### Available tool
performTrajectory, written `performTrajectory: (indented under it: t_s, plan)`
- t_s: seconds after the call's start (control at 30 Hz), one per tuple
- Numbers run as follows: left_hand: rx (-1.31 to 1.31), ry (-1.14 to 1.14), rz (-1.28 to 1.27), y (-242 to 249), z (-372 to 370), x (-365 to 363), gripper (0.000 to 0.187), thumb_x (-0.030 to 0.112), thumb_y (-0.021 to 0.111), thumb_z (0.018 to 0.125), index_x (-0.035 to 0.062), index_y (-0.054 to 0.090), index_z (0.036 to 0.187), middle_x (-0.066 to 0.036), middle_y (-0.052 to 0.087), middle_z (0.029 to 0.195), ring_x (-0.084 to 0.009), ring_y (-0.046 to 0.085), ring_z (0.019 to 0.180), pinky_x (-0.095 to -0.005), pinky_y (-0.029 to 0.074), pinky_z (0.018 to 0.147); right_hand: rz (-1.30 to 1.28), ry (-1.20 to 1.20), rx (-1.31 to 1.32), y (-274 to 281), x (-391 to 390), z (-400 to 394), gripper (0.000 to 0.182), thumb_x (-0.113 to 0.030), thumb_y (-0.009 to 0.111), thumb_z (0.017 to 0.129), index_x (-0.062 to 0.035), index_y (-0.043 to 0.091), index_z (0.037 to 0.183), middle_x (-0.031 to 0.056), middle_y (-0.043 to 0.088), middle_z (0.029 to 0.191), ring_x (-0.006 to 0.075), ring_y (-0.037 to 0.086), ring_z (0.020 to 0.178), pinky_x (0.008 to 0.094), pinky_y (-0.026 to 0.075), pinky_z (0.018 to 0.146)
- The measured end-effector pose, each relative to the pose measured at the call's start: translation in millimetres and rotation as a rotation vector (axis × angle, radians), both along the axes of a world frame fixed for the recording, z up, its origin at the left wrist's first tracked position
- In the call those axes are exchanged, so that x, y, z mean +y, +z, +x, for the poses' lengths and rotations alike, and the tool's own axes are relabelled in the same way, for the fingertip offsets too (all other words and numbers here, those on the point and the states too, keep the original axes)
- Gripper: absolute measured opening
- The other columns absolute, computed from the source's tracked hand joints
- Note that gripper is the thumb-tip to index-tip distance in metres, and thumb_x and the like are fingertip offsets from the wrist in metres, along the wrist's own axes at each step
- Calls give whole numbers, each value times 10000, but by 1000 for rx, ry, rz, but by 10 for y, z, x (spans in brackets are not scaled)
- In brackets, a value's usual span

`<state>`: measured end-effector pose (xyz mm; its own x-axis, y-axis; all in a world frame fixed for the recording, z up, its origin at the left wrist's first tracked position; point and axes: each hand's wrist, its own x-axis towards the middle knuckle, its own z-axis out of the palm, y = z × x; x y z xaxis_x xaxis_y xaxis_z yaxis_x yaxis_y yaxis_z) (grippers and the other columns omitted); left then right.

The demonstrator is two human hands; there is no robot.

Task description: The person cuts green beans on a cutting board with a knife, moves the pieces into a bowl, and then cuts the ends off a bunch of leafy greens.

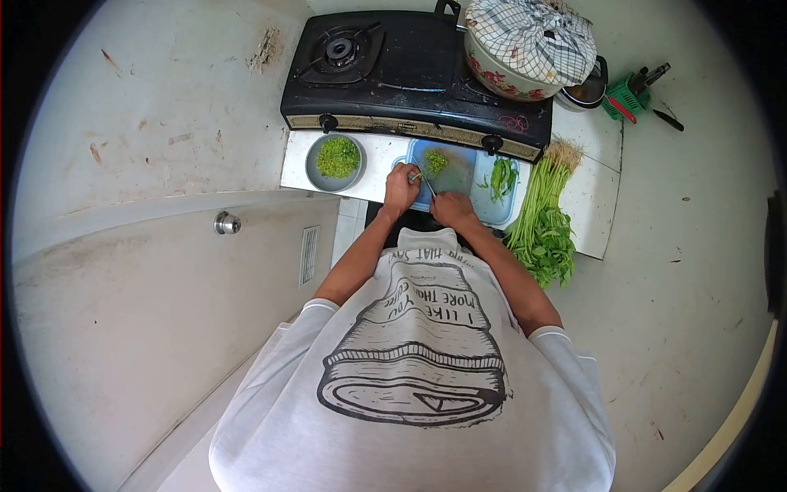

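Nearest, the left hand (402, 189) and right hand (453, 210) are found close together at the near edge of the blue board (496, 211). The left fingers are narrowed, with what appear to be short green stems (416, 176) pinched between them; the exact grip cannot be told. The right fingers are closed around the handle of a knife (429, 188), its blade being directed towards the left hand.

On the board, a small heap of chopped greens (435, 160) is noted just beyond the blade, and loose leaves (502, 179) are laid uncut towards the right side. Cutting is judged to be well under way but not complete.

To the left, a grey bowl (311, 168) is seen on the white desk (602, 205), well filled with finely cut green pieces (337, 157). To the right, a large leafy bundle (545, 213) is laid whole, roots attached; by its size, most of the greens are judged to be unprocessed.

Farthest, a black stove (410, 66) is observed, with a cloth-covered pot (502, 75) placed on its right side.
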<state>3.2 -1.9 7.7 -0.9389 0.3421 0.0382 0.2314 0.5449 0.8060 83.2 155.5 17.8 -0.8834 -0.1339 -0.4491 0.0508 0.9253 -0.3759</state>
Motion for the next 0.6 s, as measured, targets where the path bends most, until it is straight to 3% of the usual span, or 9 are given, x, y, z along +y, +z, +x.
performTrajectory:
  t_s: [0.17, 0.6]
  plan:
    - [34, -22, -36, 18, -6, -1, 120, 1, 721, 800, 8, 694, 917, -146, 628, 880, -276, 649, 629, -398, 546, 644, -39, -47, 81, -83, -67, -91, 384, -294, 502, 990, -41, 781, 917, 210, 759, 952, 371, 750, 894, 495, 590, 807]
    - [-38, 17, -1, -38, -1, -5, 122, 6, 729, 799, 12, 701, 918, -137, 615, 862, -273, 657, 679, -385, 550, 673, -76, -108, 114, 23, 48, 94, 408, -289, 488, 997, -8, 753, 864, 240, 742, 906, 407, 737, 842, 518, 587, 787]
